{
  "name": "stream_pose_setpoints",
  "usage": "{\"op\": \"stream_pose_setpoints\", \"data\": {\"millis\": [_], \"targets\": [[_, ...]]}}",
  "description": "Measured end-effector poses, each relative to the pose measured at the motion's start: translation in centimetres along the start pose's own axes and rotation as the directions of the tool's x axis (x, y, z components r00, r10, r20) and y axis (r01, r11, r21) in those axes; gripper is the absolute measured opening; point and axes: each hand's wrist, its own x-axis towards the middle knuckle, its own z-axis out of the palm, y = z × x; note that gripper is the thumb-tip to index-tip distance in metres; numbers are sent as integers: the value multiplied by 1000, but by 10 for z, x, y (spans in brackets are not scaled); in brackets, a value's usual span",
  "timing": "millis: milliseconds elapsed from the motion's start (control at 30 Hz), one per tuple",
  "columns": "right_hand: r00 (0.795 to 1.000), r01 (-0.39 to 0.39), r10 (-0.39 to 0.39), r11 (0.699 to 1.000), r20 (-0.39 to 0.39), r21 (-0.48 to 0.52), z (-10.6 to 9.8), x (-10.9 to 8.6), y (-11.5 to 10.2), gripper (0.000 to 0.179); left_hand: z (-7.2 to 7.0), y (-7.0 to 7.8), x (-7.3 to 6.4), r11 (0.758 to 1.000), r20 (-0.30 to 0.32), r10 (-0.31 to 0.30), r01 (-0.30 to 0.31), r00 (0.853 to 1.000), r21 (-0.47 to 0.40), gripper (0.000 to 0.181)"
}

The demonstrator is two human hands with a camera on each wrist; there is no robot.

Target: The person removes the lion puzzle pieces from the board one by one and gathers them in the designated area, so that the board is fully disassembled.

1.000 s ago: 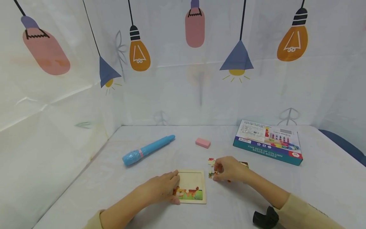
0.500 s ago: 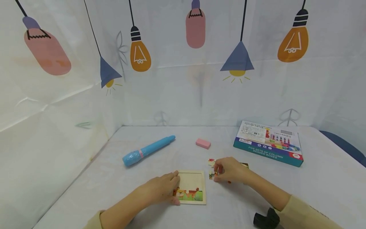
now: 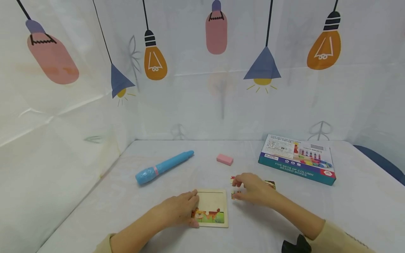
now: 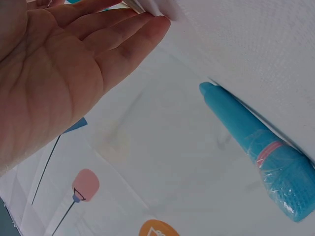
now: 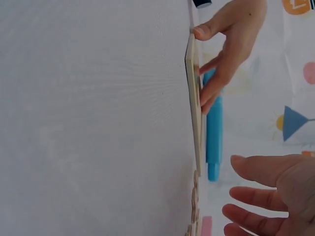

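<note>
A light wooden puzzle tray (image 3: 211, 201) lies flat, its near strip filled with picture pieces of an orange animal on green. My left hand (image 3: 180, 208) rests along the tray's left side, thumb at the near edge and fingers toward the far corner. In the left wrist view these fingers look fairly straight. Loose puzzle pieces (image 3: 270, 183) lie right of the tray, partly hidden beneath my right hand (image 3: 254, 189). That hand hovers low over them, thumb and fingers spread apart. The right wrist view shows nothing between its fingers, and the pieces (image 5: 194, 201) edge-on.
Behind the tray lie a blue plastic-wrapped tube (image 3: 164, 167) with a pink band and a pink block (image 3: 224, 159). A boxed set (image 3: 297, 159) labelled as beaded boxes sits at the back right. A white curtain (image 3: 202, 98) printed with lamps closes off the back.
My right hand's thumb and fingers have spread apart, and the hand has shifted slightly left over the pieces. The left hand and the tray stay in place.
</note>
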Motion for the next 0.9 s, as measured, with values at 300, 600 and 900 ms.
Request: {"op": "stream_pose_setpoints", "data": {"millis": [300, 600, 900], "targets": [[983, 183, -183, 983, 24, -12, 10, -8, -7, 29, -1, 0, 0, 1000, 0, 10, -10, 1000, 3, 76], [964, 233, -225, 971, 141, -44, 21, -15, -17, 33, -1, -1, -2, 1000, -4, 29, -29, 1000, 11, 77], [965, 207, -200, 978, 167, -29, 30, -22, -23, 33, -1, -1, -1, 1000, -13, 30, -30, 999, 1, 74]]}}
